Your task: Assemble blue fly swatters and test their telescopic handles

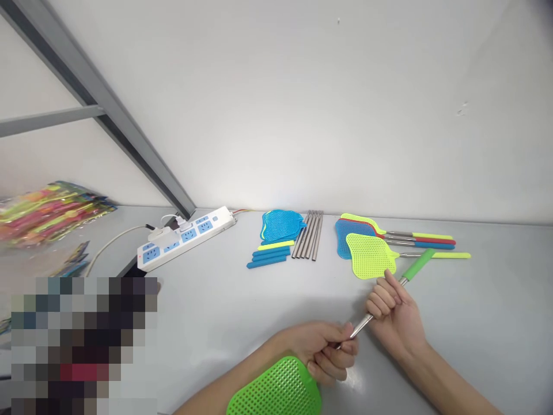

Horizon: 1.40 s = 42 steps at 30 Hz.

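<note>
A green fly swatter [279,387] lies across both of my hands, its perforated head at the lower left and its green grip at the upper right. My left hand [330,351] is closed around the thin metal rod close to the head. Higher up, my right hand [395,311] wraps the metal shaft just below the green grip. Beyond my right hand, several fly swatters lie stacked with yellow, red and blue handles; a yellow swatter head [370,256] is on top. To their left are several bare metal tubes [309,236].
Blue swatter heads [281,225] sit by the wall, with several blue and yellow grips [268,258] below them. A white power strip [185,239] with plugs and cables stands further left. Packaged colourful goods [52,213] lie at the far left. A pixelated patch hides the lower left.
</note>
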### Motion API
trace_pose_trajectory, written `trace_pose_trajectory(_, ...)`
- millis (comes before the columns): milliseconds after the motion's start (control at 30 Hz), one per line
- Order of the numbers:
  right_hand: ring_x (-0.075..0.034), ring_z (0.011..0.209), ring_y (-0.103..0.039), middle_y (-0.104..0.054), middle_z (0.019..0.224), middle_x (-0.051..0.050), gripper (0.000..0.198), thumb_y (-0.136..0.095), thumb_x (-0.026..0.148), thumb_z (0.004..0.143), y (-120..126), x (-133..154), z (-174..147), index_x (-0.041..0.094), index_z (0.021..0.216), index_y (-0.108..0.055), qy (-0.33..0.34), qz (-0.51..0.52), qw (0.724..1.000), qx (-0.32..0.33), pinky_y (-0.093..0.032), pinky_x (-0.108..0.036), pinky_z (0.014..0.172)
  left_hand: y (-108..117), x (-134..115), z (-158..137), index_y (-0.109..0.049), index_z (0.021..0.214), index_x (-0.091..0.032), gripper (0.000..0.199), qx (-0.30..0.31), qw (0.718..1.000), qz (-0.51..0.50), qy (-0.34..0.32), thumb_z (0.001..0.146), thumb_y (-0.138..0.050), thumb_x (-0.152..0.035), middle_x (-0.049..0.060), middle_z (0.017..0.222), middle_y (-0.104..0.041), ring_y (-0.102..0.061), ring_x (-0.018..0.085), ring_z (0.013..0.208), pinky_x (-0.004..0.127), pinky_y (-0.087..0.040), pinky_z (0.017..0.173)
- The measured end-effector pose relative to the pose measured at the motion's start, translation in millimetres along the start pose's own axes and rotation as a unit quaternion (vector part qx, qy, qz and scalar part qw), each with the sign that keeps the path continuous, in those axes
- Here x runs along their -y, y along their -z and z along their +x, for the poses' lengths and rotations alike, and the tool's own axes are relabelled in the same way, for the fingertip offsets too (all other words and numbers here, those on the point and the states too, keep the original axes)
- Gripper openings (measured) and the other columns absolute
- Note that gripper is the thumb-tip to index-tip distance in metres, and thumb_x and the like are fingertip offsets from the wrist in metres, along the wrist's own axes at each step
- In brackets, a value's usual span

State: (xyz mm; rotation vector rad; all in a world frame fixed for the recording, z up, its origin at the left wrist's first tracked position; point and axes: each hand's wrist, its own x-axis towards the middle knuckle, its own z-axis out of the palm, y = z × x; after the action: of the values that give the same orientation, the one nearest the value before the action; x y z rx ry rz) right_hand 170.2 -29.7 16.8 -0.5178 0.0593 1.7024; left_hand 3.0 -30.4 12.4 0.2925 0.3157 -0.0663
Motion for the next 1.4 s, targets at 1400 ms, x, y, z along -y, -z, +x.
trace_pose_trajectory(1400, -0.009, 0.037, -0.011, -0.006, 0.045, 0.007, 0.04, -0.04, 0.017, 0.079, -7.1, 18.2, -4.7, 0.019, 0.052, -0.011, 0.087, 0.011, 0.995, -0.046, -0.021, -0.022, 0.033, -1.7, -9.4, -6.4, -0.054, 0.091, -0.01, 0.046, 0.004, 0.994, -0.012, -0.104, 0.084, -0.024, -0.044, -0.001, 0.055, -0.043, -0.033, 0.008, 0.04, 0.023, -0.027, 0.043)
